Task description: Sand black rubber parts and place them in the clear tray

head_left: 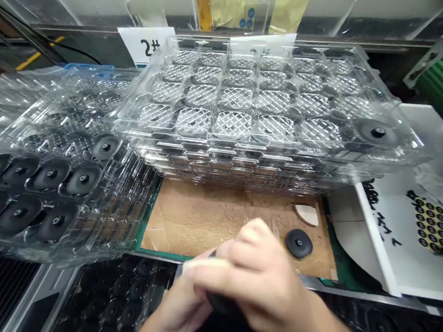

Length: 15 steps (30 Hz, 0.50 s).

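Both my hands meet at the bottom centre over a black part (222, 303) that they hold between them. My right hand (261, 283) lies on top with its fingers curled over the part. My left hand (184, 307) grips it from below and the left. Most of the part is hidden, and the hands are blurred. A loose black round disc (299, 243) lies on the brown cardboard sheet (201, 221) just right of my hands, with a small white piece (307, 214) beyond it.
A stack of clear plastic trays (249, 111) stands behind the cardboard, with one black disc (377, 132) in its right cell. Left, clear trays (29, 190) hold several black discs. A white box (412, 244) sits right. Dark trays of discs (117, 296) lie below.
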Available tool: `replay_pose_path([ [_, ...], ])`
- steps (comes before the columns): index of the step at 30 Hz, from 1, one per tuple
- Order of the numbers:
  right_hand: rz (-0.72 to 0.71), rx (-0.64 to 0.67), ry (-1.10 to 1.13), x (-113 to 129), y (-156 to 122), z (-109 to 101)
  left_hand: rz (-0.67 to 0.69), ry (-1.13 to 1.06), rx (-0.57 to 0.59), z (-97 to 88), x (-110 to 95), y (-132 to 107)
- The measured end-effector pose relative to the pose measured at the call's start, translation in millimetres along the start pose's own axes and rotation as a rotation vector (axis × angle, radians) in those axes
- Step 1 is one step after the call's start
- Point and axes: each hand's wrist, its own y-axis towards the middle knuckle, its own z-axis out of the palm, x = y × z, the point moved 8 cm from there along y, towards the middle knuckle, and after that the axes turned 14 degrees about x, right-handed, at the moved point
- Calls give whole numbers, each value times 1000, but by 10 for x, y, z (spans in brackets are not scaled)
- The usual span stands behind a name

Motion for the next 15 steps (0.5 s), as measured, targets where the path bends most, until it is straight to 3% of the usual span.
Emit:
replay_pose_path([
  [2, 216, -169, 18, -392, -78, -40, -22, -92, 57, 58, 70, -12],
  [4, 459, -299, 43, -854, -231, 47, -39, -216, 112, 113, 133, -33],
  [7, 542, -225, 121, -1290, -342, 493, -36, -314, 140, 133, 170, -66],
  [9, 556, -177, 156, -1412, -414, 774, -16, -353, 163, 131, 165, -83],
  [11, 592, -191, 175, -1434, -504, 911, -2, -408, 208, 140, 160, -102],
  [15, 621, -226, 253, -1305, -600, 823, -2, -472, 298, 173, 173, -153],
])
